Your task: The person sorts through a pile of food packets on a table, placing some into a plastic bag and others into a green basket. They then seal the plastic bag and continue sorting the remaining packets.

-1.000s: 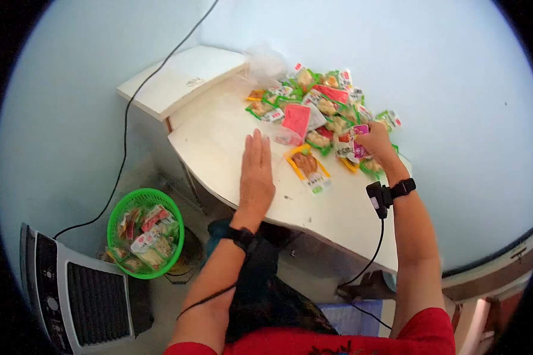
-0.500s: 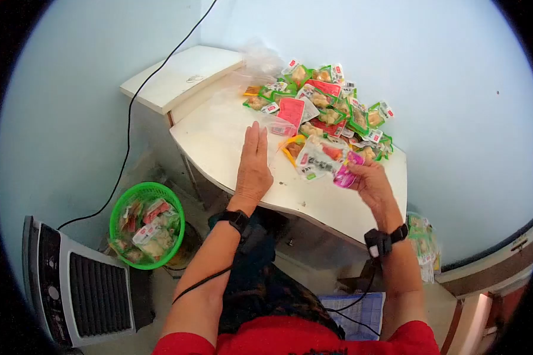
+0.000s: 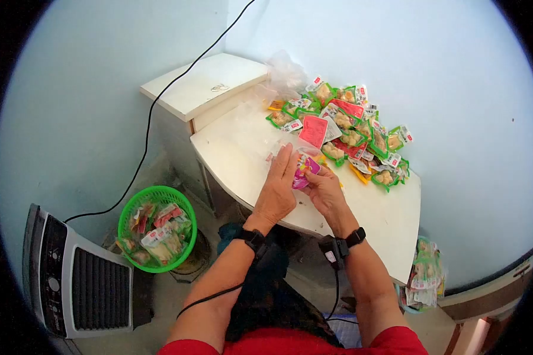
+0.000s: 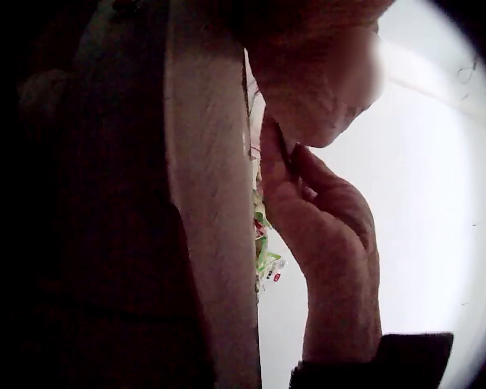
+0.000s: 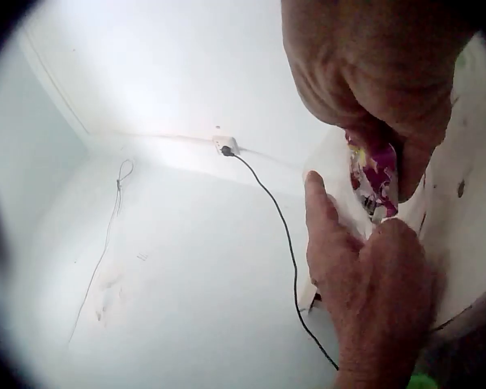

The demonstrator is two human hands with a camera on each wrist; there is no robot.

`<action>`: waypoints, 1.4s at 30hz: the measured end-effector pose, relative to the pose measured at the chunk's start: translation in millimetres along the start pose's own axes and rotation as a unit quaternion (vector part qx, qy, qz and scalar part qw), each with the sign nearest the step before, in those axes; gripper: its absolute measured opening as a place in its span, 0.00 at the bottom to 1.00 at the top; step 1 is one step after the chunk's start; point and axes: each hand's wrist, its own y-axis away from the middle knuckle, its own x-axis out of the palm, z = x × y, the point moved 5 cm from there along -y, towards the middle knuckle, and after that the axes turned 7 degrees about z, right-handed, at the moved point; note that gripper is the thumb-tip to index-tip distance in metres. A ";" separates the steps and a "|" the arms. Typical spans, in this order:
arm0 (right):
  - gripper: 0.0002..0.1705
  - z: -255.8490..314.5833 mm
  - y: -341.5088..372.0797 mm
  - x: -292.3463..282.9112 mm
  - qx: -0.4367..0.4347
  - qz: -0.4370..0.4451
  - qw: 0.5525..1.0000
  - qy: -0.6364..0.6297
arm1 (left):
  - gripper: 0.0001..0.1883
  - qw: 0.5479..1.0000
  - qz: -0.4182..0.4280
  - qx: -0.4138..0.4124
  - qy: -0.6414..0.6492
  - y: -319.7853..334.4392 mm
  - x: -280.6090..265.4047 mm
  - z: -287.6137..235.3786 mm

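My right hand (image 3: 326, 192) pinches the purple end of a clear snack packet (image 3: 305, 170) over the front of the white table (image 3: 370, 228). In the right wrist view, the fingers of that hand fold down over the purple packet (image 5: 377, 174). My left hand (image 3: 276, 192) is beside it, fingers extended and close together in the head view. In the right wrist view, the left hand (image 5: 373, 292) has its index finger out straight and its thumb near the packet's lower end. Thin clear plastic (image 5: 340, 198) shows between these fingers.
Several sealed snack packets (image 3: 352, 137) with green, red and yellow edges form a pile at the back. Clear plastic (image 3: 285, 74) lies left of them. A green basket (image 3: 124, 222) of packets stands on the floor beside an air cooler (image 3: 100, 293). More packets (image 3: 426, 272) sit low at right.
My right hand has brought the purple packet from the pile leftward to my left hand. The left hand has stayed near the same spot, its fingers still extended.
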 end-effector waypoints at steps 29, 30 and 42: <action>0.17 -87.1 -90.9 -15.2 0.006 0.094 0.995 0.021 | 0.32 0.994 -0.017 -0.002 0.104 4.7 -13.6 4.1; 0.17 -82.2 -87.8 -13.6 0.007 0.097 0.994 0.047 | 0.31 0.995 -0.016 -0.002 0.100 4.9 -12.1 4.0; 0.17 55.2 5.3 -5.5 -0.097 -0.051 0.777 0.620 | 0.26 0.997 -0.028 -0.033 0.064 6.4 -6.8 7.0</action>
